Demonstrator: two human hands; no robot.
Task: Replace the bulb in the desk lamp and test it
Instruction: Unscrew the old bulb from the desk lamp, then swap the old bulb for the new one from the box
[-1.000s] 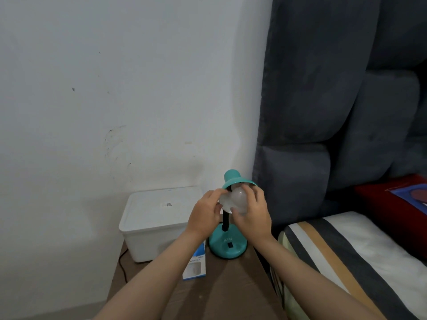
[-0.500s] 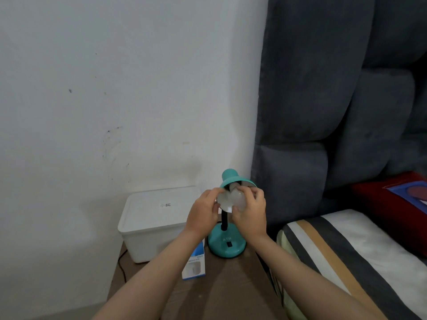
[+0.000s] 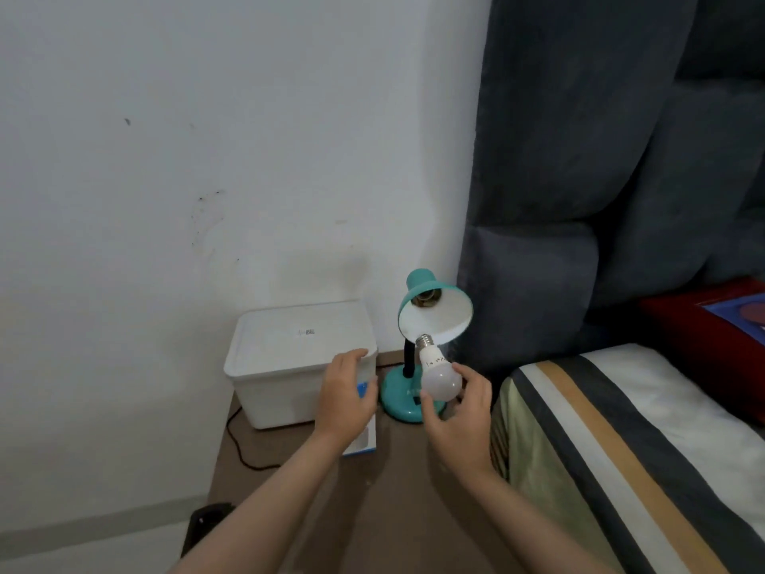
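Note:
A teal desk lamp (image 3: 418, 283) stands on a brown bedside table (image 3: 385, 482); its white-lined shade (image 3: 445, 321) tilts toward me and the socket inside is bare. My right hand (image 3: 459, 412) holds a white bulb (image 3: 439, 377) just below the shade, screw base pointing up. My left hand (image 3: 345, 393) hovers with fingers apart over a blue and white bulb box (image 3: 363, 437), touching the corner of the white container.
A white lidded plastic container (image 3: 289, 358) sits left of the lamp against the wall. A black cord (image 3: 238, 445) runs behind it. A bed with a striped cover (image 3: 621, 441) and a dark padded headboard (image 3: 579, 180) borders the table on the right.
The bulb has come out of the lamp shade and moved down in my right hand. My left hand let go of the shade and dropped left toward the box.

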